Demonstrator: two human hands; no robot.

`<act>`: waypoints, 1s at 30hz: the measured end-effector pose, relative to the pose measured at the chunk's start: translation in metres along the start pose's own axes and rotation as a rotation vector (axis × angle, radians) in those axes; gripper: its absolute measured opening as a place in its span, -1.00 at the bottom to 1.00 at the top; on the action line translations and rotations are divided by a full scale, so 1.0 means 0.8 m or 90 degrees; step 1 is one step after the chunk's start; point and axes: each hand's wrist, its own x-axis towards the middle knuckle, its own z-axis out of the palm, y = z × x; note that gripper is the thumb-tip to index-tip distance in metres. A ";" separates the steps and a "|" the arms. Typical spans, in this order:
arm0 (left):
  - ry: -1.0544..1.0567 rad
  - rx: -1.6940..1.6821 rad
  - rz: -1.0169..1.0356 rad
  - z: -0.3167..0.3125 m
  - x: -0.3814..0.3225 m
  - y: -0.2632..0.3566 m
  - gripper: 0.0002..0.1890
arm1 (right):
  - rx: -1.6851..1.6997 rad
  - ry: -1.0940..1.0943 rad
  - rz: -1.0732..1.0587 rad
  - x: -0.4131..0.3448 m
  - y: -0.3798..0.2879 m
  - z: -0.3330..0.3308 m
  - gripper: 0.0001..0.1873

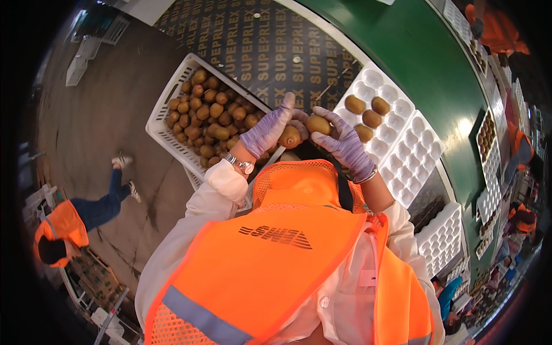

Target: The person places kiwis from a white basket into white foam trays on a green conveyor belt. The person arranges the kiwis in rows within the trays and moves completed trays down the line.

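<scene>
My left hand (271, 125), in a purple and white glove with a watch at the wrist, holds a brown kiwifruit (290, 137) by the near edge of a white plastic crate (172, 146) heaped with kiwifruit. Close beside it, my right hand (345, 140), gloved the same way, has another kiwifruit (318, 124) between thumb and fingers. Right of my hands lies a white molded tray (390, 129) with several kiwifruit in its cups. A second white tray (412, 157) with bare cups adjoins it.
A green conveyor belt (414, 56) curves along the right, past a dark printed board (276, 47). A stack of white trays (440, 241) stands at lower right. Filled trays (486, 136) and several people in orange vests are across the belt. Another person (64, 228) is at far left.
</scene>
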 end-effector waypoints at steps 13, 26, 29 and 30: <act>0.155 0.581 0.236 0.075 0.090 -0.055 -0.42 | 0.029 0.342 -0.051 -0.146 0.102 -0.152 -0.52; 0.436 0.741 0.540 0.026 0.057 -0.126 -0.53 | -0.714 0.367 -0.209 -0.144 0.147 -0.148 -0.40; 0.654 0.708 0.488 -0.036 0.001 -0.165 -0.63 | -0.690 0.375 -0.183 -0.137 0.140 -0.143 -0.40; 0.721 0.699 0.441 -0.057 -0.018 -0.177 -0.63 | -0.720 0.378 -0.189 -0.135 0.142 -0.144 -0.40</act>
